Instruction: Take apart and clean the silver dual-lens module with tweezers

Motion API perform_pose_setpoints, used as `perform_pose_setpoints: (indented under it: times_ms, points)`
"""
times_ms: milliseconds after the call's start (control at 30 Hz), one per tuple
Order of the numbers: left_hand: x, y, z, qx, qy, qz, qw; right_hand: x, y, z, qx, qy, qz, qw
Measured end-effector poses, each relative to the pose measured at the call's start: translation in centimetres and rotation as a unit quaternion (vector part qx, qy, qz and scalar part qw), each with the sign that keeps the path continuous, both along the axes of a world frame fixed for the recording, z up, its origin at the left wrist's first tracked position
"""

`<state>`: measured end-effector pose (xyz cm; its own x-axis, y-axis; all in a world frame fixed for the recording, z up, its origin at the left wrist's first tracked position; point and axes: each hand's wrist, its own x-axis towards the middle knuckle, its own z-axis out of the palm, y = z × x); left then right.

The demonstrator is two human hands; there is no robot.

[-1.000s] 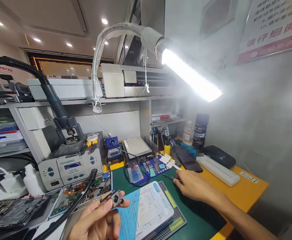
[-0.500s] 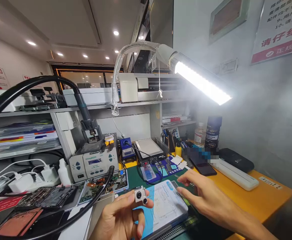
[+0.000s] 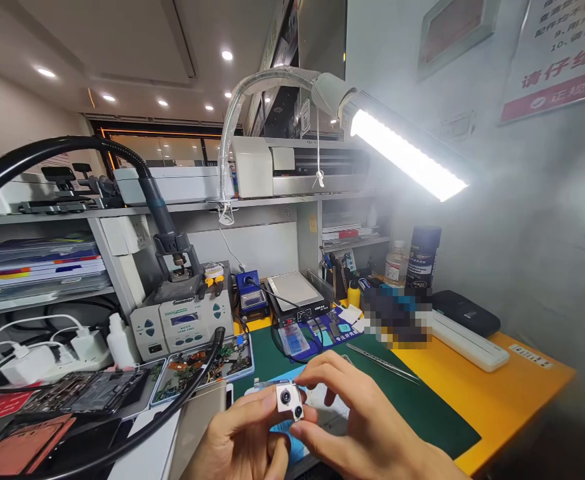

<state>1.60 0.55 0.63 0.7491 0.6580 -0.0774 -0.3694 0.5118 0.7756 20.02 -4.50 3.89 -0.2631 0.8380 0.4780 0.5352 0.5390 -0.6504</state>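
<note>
Bottom centre: our left hand (image 3: 242,443) and right hand (image 3: 367,427) were together, both pinching the camera module (image 3: 289,401). Bare fingertips could smudge its lenses, and a loose pinch risked a drop.

head camera looks forward, down, close over the workbench (image 3: 497,373).

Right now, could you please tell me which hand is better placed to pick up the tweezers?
Probably the right hand: both have a grip on the camera module, but the tweezers lie on the green mat on its side, farther from the left hand.
</note>
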Motion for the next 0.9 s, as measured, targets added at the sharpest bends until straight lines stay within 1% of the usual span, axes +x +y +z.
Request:
perform_pose_setpoints:
  times_ms: [133, 233, 300, 367, 467, 533, 633, 767, 833, 900]
  points:
    - [0.0, -0.4, 0.6, 0.021, 0.042, 0.015, 0.999, 0.2, -0.1, 0.0, -0.031, 0.011, -0.022, 0.999]
    - [-0.7, -0.6, 1.5, 0.051, 0.091, 0.039, 0.994, 1.2, 0.4, 0.1, -0.053, 0.006, -0.048, 0.997]
    - [-1.3, -0.2, 1.8, 0.085, 0.131, 0.074, 0.985, 2.1, 1.0, 0.2, -0.068, -0.005, -0.066, 0.995]
    - [-1.9, 0.5, 1.8, 0.132, 0.174, 0.129, 0.967, 2.9, 1.5, 0.2, -0.088, -0.026, -0.076, 0.993]
    - [-2.4, 1.7, 1.3, 0.205, 0.234, 0.205, 0.928, 3.4, 1.8, 0.1, -0.121, -0.071, -0.066, 0.988]
    - [-2.5, 2.2, 0.9, 0.251, 0.273, 0.226, 0.901, 3.2, 1.7, 0.0, -0.141, -0.099, -0.056, 0.983]
    - [-2.3, 2.1, 0.6, 0.333, 0.325, 0.228, 0.855, 2.8, 1.7, 0.0, -0.16, -0.129, -0.048, 0.977]
    - [-2.0, 1.3, 0.6, 0.458, 0.382, 0.216, 0.773, 2.9, 1.8, 0.2, -0.171, -0.153, -0.04, 0.972]
    - [-1.9, 1.0, 0.7, 0.507, 0.397, 0.205, 0.737, 3.2, 1.9, 0.2, -0.175, -0.162, -0.03, 0.971]
    - [-1.8, 0.9, 0.6, 0.544, 0.402, 0.198, 0.709, 3.4, 1.8, 0.3, -0.178, -0.166, -0.019, 0.97]
